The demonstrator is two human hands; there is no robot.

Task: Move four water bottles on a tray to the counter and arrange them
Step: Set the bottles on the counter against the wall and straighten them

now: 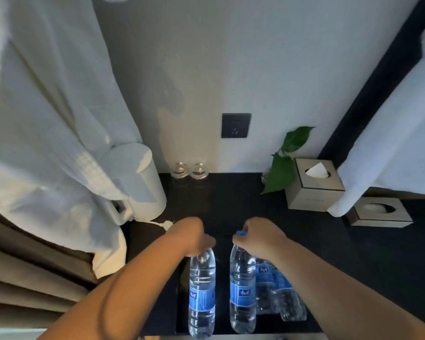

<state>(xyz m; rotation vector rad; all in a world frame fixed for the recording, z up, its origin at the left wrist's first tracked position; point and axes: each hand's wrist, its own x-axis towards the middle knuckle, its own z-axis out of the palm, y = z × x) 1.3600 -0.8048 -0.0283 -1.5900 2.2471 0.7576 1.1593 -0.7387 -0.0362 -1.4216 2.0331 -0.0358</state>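
Observation:
Several clear water bottles with blue labels and blue caps stand at the near edge of a dark counter. My left hand grips the neck of the left bottle. My right hand grips the neck of the middle bottle. Two more bottles stand close together to the right, under my right forearm. All rest in or just above a dark tray whose rim is faint against the counter; I cannot tell whether the held bottles are lifted.
A white electric kettle with its cord stands at the back left, beside a hanging white robe. Two upturned glasses sit against the wall. A leafy plant and two tissue boxes are at the back right.

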